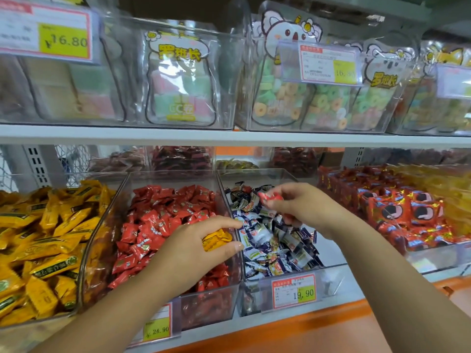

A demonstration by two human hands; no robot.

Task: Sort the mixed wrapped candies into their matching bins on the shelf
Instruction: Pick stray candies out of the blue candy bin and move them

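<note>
Three clear bins stand side by side on the lower shelf. The left bin (84, 253) holds yellow candies, the middle bin (216, 309) red ones, the right bin (254, 174) blue-and-white ones. My left hand (193, 248) hovers over the divide between the middle and right bins and grips a yellow candy (216, 240). My right hand (300, 207) is above the blue-and-white candies and pinches a red candy (270, 197) between thumb and fingers; more red wrapper shows under its palm.
Further right lie stacked red packets (407, 212) and orange-yellow packets (438, 179). The upper shelf (229, 138) carries clear boxes of bagged gummies with price tags. Price labels (293, 291) hang on the bin fronts. An orange ledge (305, 329) runs below.
</note>
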